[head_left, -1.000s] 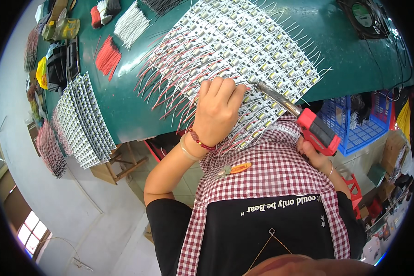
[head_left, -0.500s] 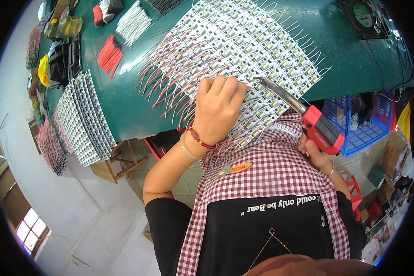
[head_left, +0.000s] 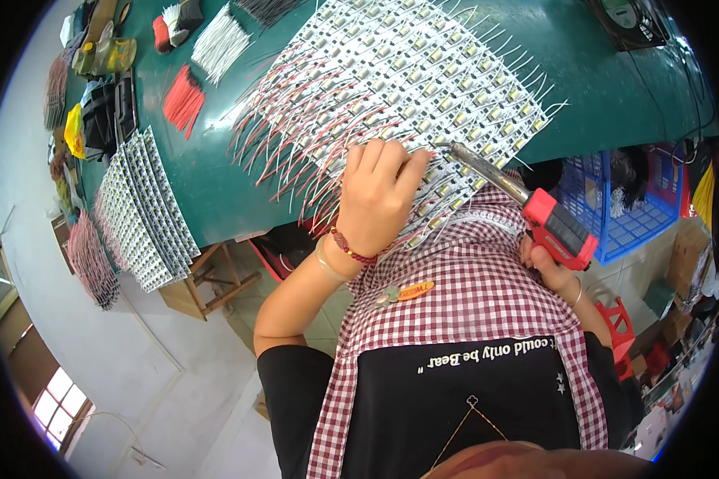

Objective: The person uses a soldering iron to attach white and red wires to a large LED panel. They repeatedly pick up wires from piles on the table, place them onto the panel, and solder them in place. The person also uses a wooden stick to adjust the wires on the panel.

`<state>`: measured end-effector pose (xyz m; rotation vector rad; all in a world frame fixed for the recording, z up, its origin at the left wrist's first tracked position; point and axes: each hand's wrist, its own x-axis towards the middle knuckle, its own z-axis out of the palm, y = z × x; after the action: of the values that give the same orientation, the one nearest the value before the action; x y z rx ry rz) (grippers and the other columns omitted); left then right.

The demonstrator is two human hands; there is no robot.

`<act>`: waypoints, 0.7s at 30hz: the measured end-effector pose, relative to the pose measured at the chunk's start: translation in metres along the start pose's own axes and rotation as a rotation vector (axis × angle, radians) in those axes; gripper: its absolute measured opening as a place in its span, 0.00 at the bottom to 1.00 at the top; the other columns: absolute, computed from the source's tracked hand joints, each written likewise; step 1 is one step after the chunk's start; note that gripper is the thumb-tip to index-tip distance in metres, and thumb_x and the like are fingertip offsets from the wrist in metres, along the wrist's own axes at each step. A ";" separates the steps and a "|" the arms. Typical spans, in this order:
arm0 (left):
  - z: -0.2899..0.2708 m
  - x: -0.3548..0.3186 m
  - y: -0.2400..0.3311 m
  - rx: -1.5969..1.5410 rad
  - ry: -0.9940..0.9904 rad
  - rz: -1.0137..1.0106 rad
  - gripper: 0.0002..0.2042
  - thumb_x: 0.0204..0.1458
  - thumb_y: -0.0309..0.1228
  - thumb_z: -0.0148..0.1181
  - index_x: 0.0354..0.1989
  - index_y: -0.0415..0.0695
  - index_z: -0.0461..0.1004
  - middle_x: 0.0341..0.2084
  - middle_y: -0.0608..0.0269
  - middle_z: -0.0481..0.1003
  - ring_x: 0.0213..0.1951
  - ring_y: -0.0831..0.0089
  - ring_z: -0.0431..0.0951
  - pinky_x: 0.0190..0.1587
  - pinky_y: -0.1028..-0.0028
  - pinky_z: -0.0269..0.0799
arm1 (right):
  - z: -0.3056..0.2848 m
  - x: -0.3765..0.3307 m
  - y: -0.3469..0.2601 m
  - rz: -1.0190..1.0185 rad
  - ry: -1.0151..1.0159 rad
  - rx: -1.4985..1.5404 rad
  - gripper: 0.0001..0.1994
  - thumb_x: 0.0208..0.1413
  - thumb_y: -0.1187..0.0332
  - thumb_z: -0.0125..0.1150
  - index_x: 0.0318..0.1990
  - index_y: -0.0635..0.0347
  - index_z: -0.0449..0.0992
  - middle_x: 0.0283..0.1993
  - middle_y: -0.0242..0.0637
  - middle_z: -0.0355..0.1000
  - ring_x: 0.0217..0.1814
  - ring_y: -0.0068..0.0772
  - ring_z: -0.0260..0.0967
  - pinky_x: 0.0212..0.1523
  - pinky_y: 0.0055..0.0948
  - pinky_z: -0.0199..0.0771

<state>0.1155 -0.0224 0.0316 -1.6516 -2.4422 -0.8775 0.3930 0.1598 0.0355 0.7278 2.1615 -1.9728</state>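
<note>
My left hand [head_left: 378, 198] presses fingers down on a wide sheet of small white circuit boards [head_left: 391, 88] with red and white wire leads, lying on the green table [head_left: 208, 184]. A beaded bracelet sits on that wrist. My right hand [head_left: 555, 271] grips a red soldering iron [head_left: 535, 211] by its handle. Its metal tip rests on the boards just right of my left fingertips. A red-checked apron covers my front.
Stacks of more boards [head_left: 140, 211] lie at the table's left edge. Bundles of red wires [head_left: 184, 97] and white wires [head_left: 222, 44] sit at the far left. A blue basket [head_left: 615, 207] stands right of the table. A black device [head_left: 627, 17] is at the far right corner.
The soldering iron tip has shifted slightly left toward my left fingertips. My left hand has stayed pressed on the boards.
</note>
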 end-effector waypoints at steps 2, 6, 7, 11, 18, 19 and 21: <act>0.002 0.000 0.000 -0.013 0.003 0.006 0.14 0.39 0.18 0.57 0.37 0.45 0.78 0.23 0.67 0.64 0.28 0.69 0.66 0.33 0.69 0.59 | 0.000 0.000 0.005 -0.018 -0.010 -0.089 0.08 0.55 0.70 0.59 0.38 0.65 0.76 0.31 0.36 0.74 0.32 0.29 0.72 0.33 0.27 0.70; 0.001 0.001 0.000 -0.018 -0.033 0.030 0.08 0.45 0.24 0.57 0.36 0.40 0.75 0.25 0.62 0.63 0.30 0.67 0.65 0.33 0.69 0.59 | 0.007 0.003 0.005 -0.027 0.072 0.011 0.07 0.51 0.70 0.62 0.35 0.65 0.76 0.29 0.36 0.74 0.29 0.30 0.72 0.31 0.27 0.70; 0.001 0.001 0.000 -0.014 -0.027 0.033 0.09 0.45 0.24 0.57 0.36 0.40 0.75 0.25 0.62 0.63 0.30 0.67 0.65 0.33 0.69 0.59 | 0.008 0.004 0.003 -0.017 0.079 0.030 0.07 0.51 0.70 0.62 0.35 0.65 0.76 0.29 0.36 0.74 0.29 0.30 0.72 0.31 0.27 0.70; 0.003 0.000 0.000 -0.012 -0.005 0.043 0.09 0.44 0.23 0.58 0.36 0.39 0.75 0.25 0.62 0.63 0.29 0.67 0.65 0.33 0.69 0.60 | 0.008 0.008 -0.007 0.015 0.083 0.093 0.07 0.49 0.71 0.63 0.34 0.65 0.76 0.29 0.36 0.73 0.28 0.30 0.71 0.31 0.27 0.69; 0.002 0.001 0.004 -0.001 -0.018 0.050 0.10 0.43 0.23 0.57 0.36 0.38 0.75 0.25 0.62 0.63 0.29 0.67 0.65 0.33 0.69 0.60 | 0.008 0.012 -0.015 -0.021 0.088 0.024 0.06 0.48 0.72 0.62 0.32 0.66 0.75 0.28 0.37 0.72 0.28 0.30 0.70 0.31 0.27 0.69; 0.002 0.001 0.003 0.003 -0.017 0.051 0.10 0.43 0.23 0.57 0.36 0.38 0.75 0.25 0.62 0.63 0.29 0.67 0.65 0.33 0.69 0.60 | 0.009 0.012 -0.015 -0.019 0.087 0.019 0.06 0.48 0.72 0.62 0.32 0.66 0.75 0.28 0.37 0.72 0.28 0.31 0.71 0.31 0.27 0.69; 0.003 0.002 0.001 0.011 -0.016 0.053 0.10 0.44 0.24 0.57 0.36 0.37 0.75 0.25 0.62 0.63 0.29 0.67 0.65 0.33 0.69 0.60 | 0.010 0.010 -0.009 -0.018 0.084 0.011 0.06 0.49 0.72 0.61 0.32 0.66 0.75 0.28 0.36 0.73 0.29 0.31 0.71 0.31 0.28 0.69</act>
<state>0.1168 -0.0194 0.0307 -1.7177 -2.3974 -0.8460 0.3780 0.1531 0.0379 0.8104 2.2134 -1.9989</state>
